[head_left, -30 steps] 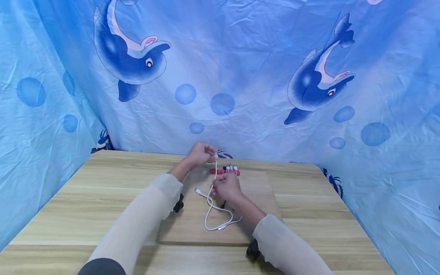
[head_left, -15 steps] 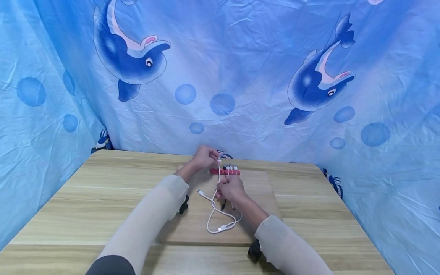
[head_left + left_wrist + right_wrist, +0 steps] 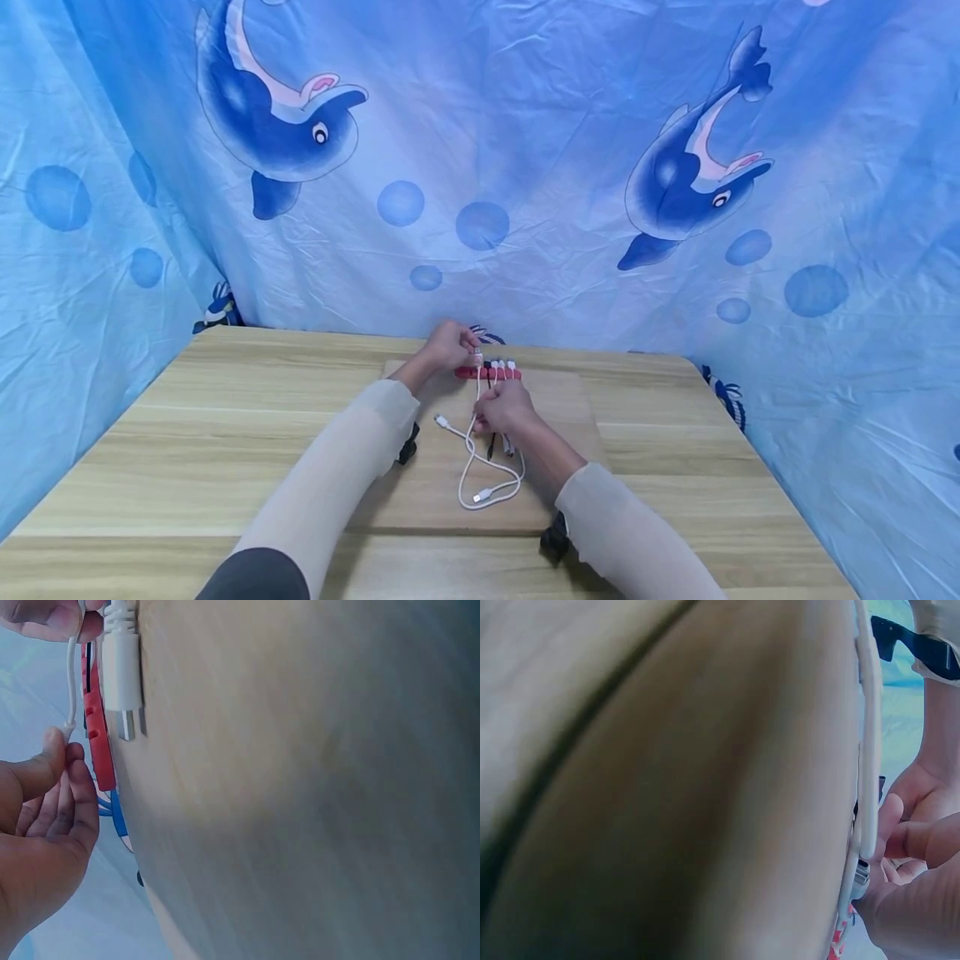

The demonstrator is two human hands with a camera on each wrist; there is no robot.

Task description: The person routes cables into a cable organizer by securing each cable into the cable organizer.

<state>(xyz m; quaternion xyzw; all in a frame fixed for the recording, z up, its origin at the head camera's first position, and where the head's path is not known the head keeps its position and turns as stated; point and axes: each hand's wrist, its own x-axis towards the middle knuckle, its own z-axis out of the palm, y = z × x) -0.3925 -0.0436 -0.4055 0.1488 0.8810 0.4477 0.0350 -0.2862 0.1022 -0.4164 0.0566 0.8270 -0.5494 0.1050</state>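
Observation:
My left hand (image 3: 448, 346) pinches one end of a white USB cable (image 3: 462, 479) by its plug, just above the left part of a red cable holder (image 3: 467, 373). Below it, my right hand (image 3: 506, 407) pinches the same cable further along. In the left wrist view, thumb and fingertips of the left hand (image 3: 52, 817) meet at the plug's base, beside the red holder (image 3: 99, 742). A loose white connector (image 3: 122, 671) with a metal tip lies on the board. The right wrist view shows the right hand (image 3: 919, 907) close up; its fingertips are partly hidden.
Several plugs, one black (image 3: 488, 365) and others white (image 3: 512, 365), stand in the red holder. Their cables hang toward me. Everything rests on a wooden board (image 3: 420, 508) on a wooden table (image 3: 187, 450). A blue dolphin-print curtain (image 3: 555, 275) closes off the back and sides.
My left hand has moved right and slightly down, bringing the plug to the red holder. The right hand has shifted a little right and down, and the loose cable loop has slid right.

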